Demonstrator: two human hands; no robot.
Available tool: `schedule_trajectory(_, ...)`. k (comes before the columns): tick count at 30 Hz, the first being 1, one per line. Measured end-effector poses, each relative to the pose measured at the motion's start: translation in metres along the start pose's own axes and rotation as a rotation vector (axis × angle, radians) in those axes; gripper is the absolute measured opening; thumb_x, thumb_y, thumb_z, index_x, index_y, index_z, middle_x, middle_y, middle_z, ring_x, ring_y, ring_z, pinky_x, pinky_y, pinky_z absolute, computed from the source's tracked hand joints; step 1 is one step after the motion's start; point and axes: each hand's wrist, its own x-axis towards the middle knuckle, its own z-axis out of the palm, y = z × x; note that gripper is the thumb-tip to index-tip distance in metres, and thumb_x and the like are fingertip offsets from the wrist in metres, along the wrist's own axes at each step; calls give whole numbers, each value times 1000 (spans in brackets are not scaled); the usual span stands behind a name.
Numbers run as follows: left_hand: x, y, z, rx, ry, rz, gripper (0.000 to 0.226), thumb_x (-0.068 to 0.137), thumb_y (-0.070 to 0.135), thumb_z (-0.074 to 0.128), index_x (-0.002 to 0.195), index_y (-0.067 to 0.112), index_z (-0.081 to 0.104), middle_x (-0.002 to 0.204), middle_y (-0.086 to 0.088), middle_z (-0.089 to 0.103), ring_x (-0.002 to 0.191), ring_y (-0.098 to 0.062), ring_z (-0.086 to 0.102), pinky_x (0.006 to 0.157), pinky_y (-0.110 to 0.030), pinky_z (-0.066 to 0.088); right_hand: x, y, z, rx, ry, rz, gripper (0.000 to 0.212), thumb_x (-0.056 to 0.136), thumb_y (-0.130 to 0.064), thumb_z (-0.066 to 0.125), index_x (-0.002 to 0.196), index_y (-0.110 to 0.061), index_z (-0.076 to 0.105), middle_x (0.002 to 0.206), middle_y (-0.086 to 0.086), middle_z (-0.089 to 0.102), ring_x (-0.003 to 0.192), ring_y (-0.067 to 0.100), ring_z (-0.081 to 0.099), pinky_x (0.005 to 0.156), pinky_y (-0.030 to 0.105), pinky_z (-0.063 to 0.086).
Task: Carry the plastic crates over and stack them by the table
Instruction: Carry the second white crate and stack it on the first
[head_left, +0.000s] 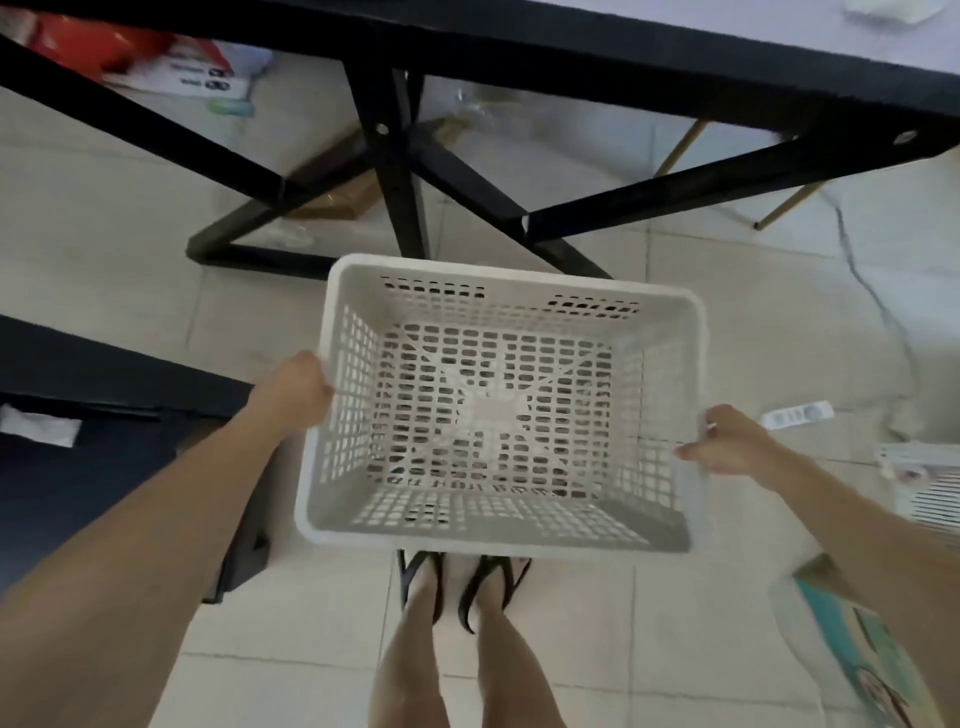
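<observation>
While your left hand (296, 389) and right hand (727, 441) curl over its side rims, the empty crate (493, 415) hangs before the table (571, 47) — likely light, stiff, smooth; rims give the surest hold.

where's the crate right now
Centre of the head view: the crate is held by its side rims between left hand and right hand, over the feet, near the table legs.

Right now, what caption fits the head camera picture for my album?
The left hand and right hand grip an empty white crate by its rims, in front of the black table.
</observation>
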Motion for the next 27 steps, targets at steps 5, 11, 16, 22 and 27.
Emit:
schedule_trajectory(5,20,8,2,67,-43,-36,37,96,22,49,118,-7,46,119,-25,58,108,-41,57,89,-45,48,23,-7,5,13,-17,38,67,69,-14,81,123,7,49,123,24,58,112,38,59,92,46,52)
schedule_trajectory(11,29,5,3,80,-71,-46,36,95,22,49,119,-5,46,118,-25,57,107,-41,57,86,-43,46,24,-12,0,-27,-88,59,70,72,-7,77,127,3,35,126,24,51,114,40,55,90,51,53)
schedule_trajectory(16,26,8,2,74,-58,-27,37,95,19,50,122,-6,44,118,-27,59,109,-43,57,89,-46,47,19,-17,2,-96,-66,84,74,75,-7,75,129,1,26,127,23,46,114,38,52,79,43,55)
schedule_trajectory(22,15,17,-11,104,-137,-75,52,97,33,47,135,-1,38,133,-21,52,118,-36,52,87,-39,43,1,-25,-2,-182,-42,65,62,82,-18,69,131,2,37,127,18,45,104,31,49,68,30,45)
schedule_trajectory(27,-13,23,-44,115,-139,-30,43,92,33,48,129,10,48,127,-11,56,112,-30,55,90,-38,47,-36,-44,-14,-289,46,-69,51,87,-25,59,130,-1,45,130,16,50,116,32,53,87,34,46)
